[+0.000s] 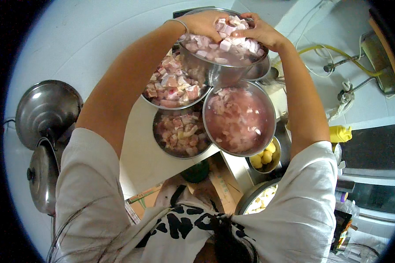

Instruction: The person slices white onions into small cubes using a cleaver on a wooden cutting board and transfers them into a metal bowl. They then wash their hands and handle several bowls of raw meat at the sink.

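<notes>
My left hand (203,25) and my right hand (261,33) cup a heap of pale raw meat chunks (227,29) between them. They are over a large stainless steel pot (222,73) at the top, where more chunks sit in cloudy liquid. Under my left forearm is a steel bowl (166,106) heaped with pink meat chunks (172,82), partly hidden by the arm. Nearer me, another bowl (158,141) holds meat pieces (181,131). Beside it, a steel basin (272,123) contains reddish liquid with pale bits of meat.
Peeled potatoes (266,157) fill a small bowl at the right. Below it, a larger pot (245,200) holds pale cut pieces, partly behind my sleeve. Metal pans or lids (44,111) hang at the left. A yellow hose (311,48) and taps (349,62) are at the right.
</notes>
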Tool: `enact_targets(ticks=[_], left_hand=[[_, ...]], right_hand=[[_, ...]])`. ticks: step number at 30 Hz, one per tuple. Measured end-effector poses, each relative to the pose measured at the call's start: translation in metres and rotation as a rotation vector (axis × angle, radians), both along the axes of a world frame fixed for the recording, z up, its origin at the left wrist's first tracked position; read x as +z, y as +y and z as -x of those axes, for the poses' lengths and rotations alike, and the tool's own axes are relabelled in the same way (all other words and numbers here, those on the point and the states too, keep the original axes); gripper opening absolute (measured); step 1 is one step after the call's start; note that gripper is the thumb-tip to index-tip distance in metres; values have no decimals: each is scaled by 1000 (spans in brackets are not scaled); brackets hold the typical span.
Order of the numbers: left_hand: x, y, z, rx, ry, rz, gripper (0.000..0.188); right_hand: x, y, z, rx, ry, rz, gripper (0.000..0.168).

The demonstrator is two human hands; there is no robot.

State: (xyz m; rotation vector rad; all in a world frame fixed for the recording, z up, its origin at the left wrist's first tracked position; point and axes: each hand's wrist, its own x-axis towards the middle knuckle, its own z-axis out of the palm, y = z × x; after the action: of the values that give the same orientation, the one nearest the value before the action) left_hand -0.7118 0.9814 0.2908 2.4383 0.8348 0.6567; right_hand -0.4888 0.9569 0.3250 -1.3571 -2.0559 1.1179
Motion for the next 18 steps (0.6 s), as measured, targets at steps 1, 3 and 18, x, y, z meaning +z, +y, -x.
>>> enact_targets(ticks=[1,3,18], left_hand=[[1,-1,0,18,10,13,60],[4,-1,-2,52,27,38,59],[6,2,-7,162,110,-48,43]], right_hand=[[1,0,-3,84,-110,-54,94],[-1,2,-5,208,-215,-127,99],[-32,37,-1,-28,-243,-193,95]])
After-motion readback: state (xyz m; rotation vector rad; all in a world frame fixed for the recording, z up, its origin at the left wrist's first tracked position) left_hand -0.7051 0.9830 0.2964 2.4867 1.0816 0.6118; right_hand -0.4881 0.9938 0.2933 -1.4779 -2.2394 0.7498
